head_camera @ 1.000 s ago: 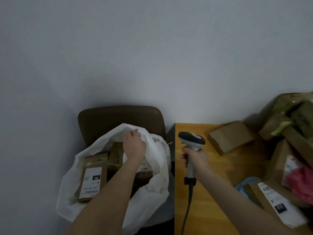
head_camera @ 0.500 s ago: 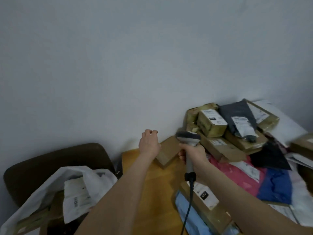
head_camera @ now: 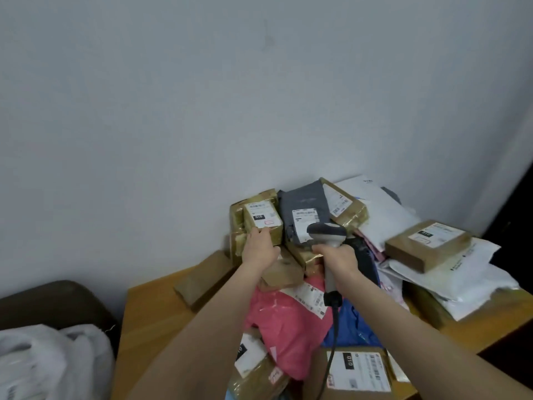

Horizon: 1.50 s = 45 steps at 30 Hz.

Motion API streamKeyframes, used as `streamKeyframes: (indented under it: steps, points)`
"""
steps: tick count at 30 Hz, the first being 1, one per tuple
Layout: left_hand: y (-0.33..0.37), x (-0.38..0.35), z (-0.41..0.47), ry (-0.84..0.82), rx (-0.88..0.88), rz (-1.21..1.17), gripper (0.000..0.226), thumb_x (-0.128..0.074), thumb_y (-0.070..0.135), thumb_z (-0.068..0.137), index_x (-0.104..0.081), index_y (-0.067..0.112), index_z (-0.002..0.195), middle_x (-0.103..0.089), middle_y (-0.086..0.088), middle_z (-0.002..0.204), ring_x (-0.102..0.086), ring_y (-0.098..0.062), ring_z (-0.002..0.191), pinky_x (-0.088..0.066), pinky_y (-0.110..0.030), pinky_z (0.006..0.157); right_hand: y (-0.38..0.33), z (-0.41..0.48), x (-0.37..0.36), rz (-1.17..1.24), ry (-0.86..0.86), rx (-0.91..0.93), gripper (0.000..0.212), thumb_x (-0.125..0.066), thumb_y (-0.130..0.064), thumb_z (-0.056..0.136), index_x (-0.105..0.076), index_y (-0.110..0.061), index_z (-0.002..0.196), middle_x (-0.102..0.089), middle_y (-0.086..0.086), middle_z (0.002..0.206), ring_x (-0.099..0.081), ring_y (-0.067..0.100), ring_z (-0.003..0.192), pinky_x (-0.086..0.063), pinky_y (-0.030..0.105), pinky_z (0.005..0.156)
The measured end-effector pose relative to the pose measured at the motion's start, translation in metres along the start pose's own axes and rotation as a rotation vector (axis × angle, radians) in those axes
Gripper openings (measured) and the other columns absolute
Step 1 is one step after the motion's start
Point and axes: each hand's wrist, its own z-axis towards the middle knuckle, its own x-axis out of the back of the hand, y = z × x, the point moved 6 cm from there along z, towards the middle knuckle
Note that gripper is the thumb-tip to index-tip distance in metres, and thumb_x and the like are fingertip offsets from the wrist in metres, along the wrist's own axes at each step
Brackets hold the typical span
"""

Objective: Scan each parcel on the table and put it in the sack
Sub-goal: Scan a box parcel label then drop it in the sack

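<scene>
A heap of parcels covers the wooden table (head_camera: 150,321). At its far left a small taped cardboard box (head_camera: 263,219) with a white label stands on top of the pile. My left hand (head_camera: 259,249) grips this box from below and in front. My right hand (head_camera: 336,259) holds a grey and white corded barcode scanner (head_camera: 327,233) upright, its head just right of the box and in front of a grey mailer (head_camera: 302,209). The white sack (head_camera: 49,362) lies at the lower left, only partly in view.
Around my arms lie a pink mailer (head_camera: 284,321), a blue bag (head_camera: 350,327), a labelled carton (head_camera: 359,372) near the front edge, a flat brown box (head_camera: 427,243) on white mailers at the right, and a plain box (head_camera: 206,277). A dark chair (head_camera: 54,301) holds the sack.
The view swung right from the sack to the table. My left hand left the sack, crossed over and took hold of the small labelled box. The scanner stayed in my right hand.
</scene>
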Motion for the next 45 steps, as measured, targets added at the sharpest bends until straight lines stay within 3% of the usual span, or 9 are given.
streamKeyframes:
  steps: [6,12,18,23,30,33,36,40,45]
  points:
    - [0.030,-0.022,0.035,-0.014,0.029,-0.137,0.048,-0.058,0.022,0.091,-0.047,0.010,0.137,-0.048,-0.011,0.135,-0.055,-0.025,0.115,-0.045,-0.032,0.091,-0.017,0.046,0.035,0.040,0.058,0.007,0.012,-0.073,-0.008,0.074,-0.064,-0.007,0.065,-0.065,0.007,0.053,-0.059,0.020,0.048,-0.051,0.034,0.058]
    - [0.025,-0.068,0.077,-0.131,0.355,-0.433,0.054,-0.059,0.028,0.091,-0.041,-0.003,0.133,-0.057,-0.021,0.124,-0.059,-0.034,0.108,-0.048,-0.034,0.073,-0.021,0.097,0.027,0.092,0.071,-0.018,0.036,-0.077,-0.014,0.076,-0.064,0.002,0.106,-0.069,0.017,0.092,-0.066,0.032,0.084,-0.056,0.043,0.080]
    - [0.028,-0.084,0.095,-0.005,0.486,-0.701,0.049,-0.058,0.041,0.091,-0.049,0.006,0.124,-0.063,-0.010,0.113,-0.061,-0.026,0.093,-0.050,-0.035,0.078,-0.017,0.120,0.011,0.153,0.010,-0.030,0.027,-0.078,-0.011,0.078,-0.059,-0.008,0.098,-0.066,0.012,0.097,-0.067,0.027,0.089,-0.057,0.034,0.065]
    - [0.037,-0.072,0.112,-0.035,0.405,-0.959,0.018,-0.059,0.019,0.093,-0.065,0.012,0.108,-0.068,-0.004,0.096,-0.063,-0.023,0.092,-0.053,-0.038,0.085,-0.020,0.123,0.014,0.190,0.039,-0.034,0.033,-0.078,-0.011,0.078,-0.063,-0.003,0.106,-0.068,0.016,0.099,-0.068,0.028,0.088,-0.056,0.032,0.063]
    - [0.033,-0.055,0.080,-0.439,0.210,-1.076,0.036,-0.056,0.000,0.091,-0.059,0.019,0.122,-0.070,-0.006,0.111,-0.064,-0.024,0.104,-0.053,-0.043,0.092,-0.024,0.113,0.032,0.169,0.114,0.010,0.043,-0.077,-0.003,0.077,-0.061,0.005,0.116,-0.067,0.021,0.110,-0.065,0.036,0.102,-0.053,0.049,0.093]
    - [0.028,-0.048,0.066,-0.490,0.225,-1.114,0.031,-0.059,0.009,0.091,-0.059,0.019,0.120,-0.069,-0.008,0.114,-0.064,-0.026,0.106,-0.055,-0.042,0.085,-0.022,0.098,0.029,0.100,0.140,0.040,0.033,-0.071,0.004,0.076,-0.061,0.006,0.108,-0.068,0.023,0.102,-0.066,0.036,0.094,-0.055,0.048,0.086]
    - [0.021,-0.036,0.052,-0.370,0.368,-1.091,0.023,-0.066,0.031,0.089,-0.065,0.015,0.105,-0.073,-0.006,0.100,-0.069,-0.022,0.092,-0.054,-0.031,0.067,-0.021,0.082,0.027,0.065,0.129,0.111,0.028,-0.069,0.005,0.073,-0.061,-0.003,0.099,-0.069,0.017,0.094,-0.066,0.035,0.091,-0.056,0.052,0.084]
    - [0.010,-0.033,0.033,-0.189,0.413,-1.136,0.005,-0.069,0.015,0.088,-0.066,0.011,0.089,-0.072,-0.006,0.097,-0.070,-0.012,0.065,-0.053,-0.023,0.047,-0.012,0.062,0.026,0.007,0.069,0.139,0.032,-0.069,0.003,0.073,-0.062,-0.008,0.102,-0.069,0.012,0.093,-0.067,0.031,0.089,-0.057,0.053,0.080]
    - [-0.003,-0.028,0.013,-0.059,0.404,-1.146,0.004,-0.064,0.008,0.090,-0.066,0.008,0.093,-0.071,-0.007,0.088,-0.066,-0.015,0.071,-0.051,-0.021,0.049,-0.005,0.029,0.035,0.002,0.096,0.151,0.017,-0.073,-0.009,0.079,-0.059,-0.016,0.088,-0.066,0.004,0.084,-0.062,0.017,0.076,-0.050,0.033,0.066]
